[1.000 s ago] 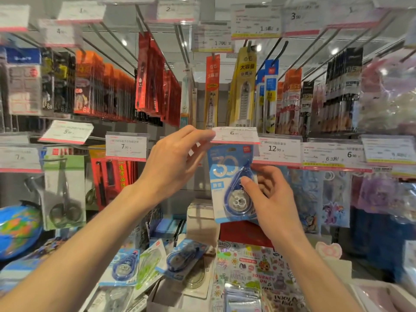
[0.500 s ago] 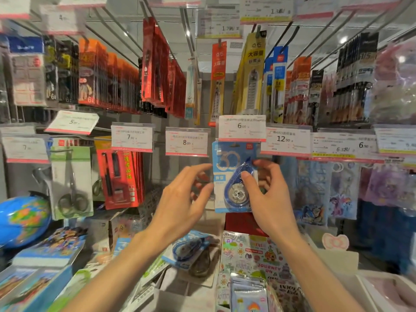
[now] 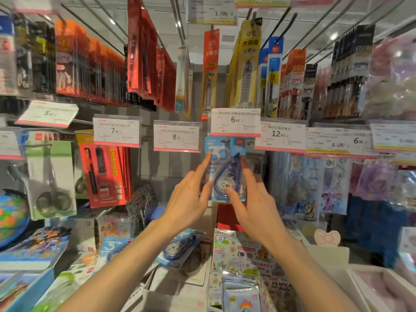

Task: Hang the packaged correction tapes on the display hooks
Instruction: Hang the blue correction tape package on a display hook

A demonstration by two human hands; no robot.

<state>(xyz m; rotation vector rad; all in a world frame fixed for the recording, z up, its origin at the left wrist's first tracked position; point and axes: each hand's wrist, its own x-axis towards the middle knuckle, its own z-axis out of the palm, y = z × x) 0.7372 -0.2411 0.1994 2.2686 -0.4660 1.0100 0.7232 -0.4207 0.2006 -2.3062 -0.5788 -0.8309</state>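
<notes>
A blue packaged correction tape (image 3: 225, 154) hangs upright just under the 6.00 price tag (image 3: 235, 121); the tag hides the hook it hangs on. My left hand (image 3: 191, 199) touches the package's left edge with straight fingers. My right hand (image 3: 254, 199) has an extended fingertip on the lower front of the package, and its other fingers lie along the right side. Neither hand curls round it. More blue correction tape packages (image 3: 180, 246) lie loose on the boxes below my hands, one further left (image 3: 114, 246).
Neighbouring hooks carry price tags 8.00 (image 3: 176, 137) and 12.90 (image 3: 279, 134). Red pen packs (image 3: 103, 172) and scissors (image 3: 53, 179) hang at left, sticker sheets (image 3: 310, 188) at right. Sticker books (image 3: 243, 260) and open boxes fill the shelf below.
My left hand dropped from the lifted 6.00 tag to the package's left edge, and the tag swung back down. My right hand loosened its grip; the package now hangs under the tag.
</notes>
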